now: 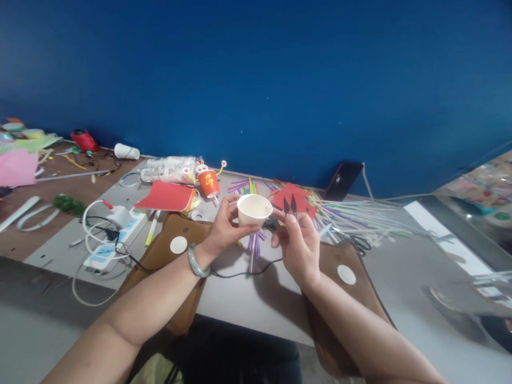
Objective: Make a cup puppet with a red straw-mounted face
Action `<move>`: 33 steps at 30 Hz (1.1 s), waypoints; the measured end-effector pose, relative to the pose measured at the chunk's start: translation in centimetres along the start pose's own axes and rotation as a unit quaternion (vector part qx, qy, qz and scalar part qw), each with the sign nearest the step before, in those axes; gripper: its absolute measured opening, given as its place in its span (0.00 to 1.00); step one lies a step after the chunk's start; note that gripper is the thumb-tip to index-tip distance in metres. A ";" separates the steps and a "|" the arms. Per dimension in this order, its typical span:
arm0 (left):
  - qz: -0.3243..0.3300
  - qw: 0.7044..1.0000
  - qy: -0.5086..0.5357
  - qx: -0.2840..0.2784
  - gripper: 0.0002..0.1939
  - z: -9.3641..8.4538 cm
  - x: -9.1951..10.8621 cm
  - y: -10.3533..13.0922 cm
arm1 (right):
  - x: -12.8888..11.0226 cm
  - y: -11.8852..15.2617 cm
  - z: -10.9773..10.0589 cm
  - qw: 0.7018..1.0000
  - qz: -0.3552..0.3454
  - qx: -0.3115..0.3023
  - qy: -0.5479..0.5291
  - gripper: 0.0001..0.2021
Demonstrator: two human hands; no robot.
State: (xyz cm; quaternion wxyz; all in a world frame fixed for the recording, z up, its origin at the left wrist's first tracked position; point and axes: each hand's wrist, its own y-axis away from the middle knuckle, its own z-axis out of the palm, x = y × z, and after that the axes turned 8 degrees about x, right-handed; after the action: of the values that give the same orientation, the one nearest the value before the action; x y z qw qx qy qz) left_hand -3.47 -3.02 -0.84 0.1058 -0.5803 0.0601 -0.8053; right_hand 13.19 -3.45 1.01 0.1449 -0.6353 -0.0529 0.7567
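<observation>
so i'm standing in the room looking at this; using the red bunny cup (209,184) as my landmark, the pale paper cup (254,210) is nearer the person and to its right, up off the table (236,298); the left hand (230,226) is gripping it by the side, thumb in front and fingers behind, mouth tipped towards the person, i reckon so the inside is easy to see; the right hand (302,242) is closed around dark scissors (291,207), tips up and a little apart, probably so the points stay clear of the cup; there's another dark bit by that hand and i can't tell what it is

container-wise: the pale cup shows just a small mark inside near the rim, no filling i can see; just left of the bunny cup there's a clear sleeve (170,169) with stacked cups in it, lying flat, likely so the stack can't topple; further left a white cup (127,151) is on its side, can't see inside; purple straws (257,245) sit nearer the person than the bunny cup, to its right
</observation>
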 end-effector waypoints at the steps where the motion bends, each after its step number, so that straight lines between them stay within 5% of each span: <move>1: 0.001 1.000 0.000 0.006 0.38 0.0 -0.1 0.1 | -0.1 0.1 0.0 1.000 -0.009 0.003 0.004 0.15; 16: 0.021 0.999 -0.031 0.039 0.34 0.5 -0.5 1.2 | 0.4 0.2 -0.2 0.999 -0.035 0.018 -0.001 0.15; 23: 0.106 0.992 -0.058 0.044 0.30 0.3 -1.4 1.2 | 0.4 0.4 -0.2 0.999 -0.049 0.019 0.004 0.14; 33: 0.092 0.994 -0.050 0.044 0.30 0.3 -1.6 1.3 | 0.1 0.6 0.0 0.998 -0.055 0.019 0.002 0.14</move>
State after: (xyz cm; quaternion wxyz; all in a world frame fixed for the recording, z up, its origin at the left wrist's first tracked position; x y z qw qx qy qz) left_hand -2.58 -3.91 -2.48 0.2078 -0.6067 0.0718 -0.7639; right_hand 13.08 -3.93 0.72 0.1982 -0.6302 -0.0735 0.7471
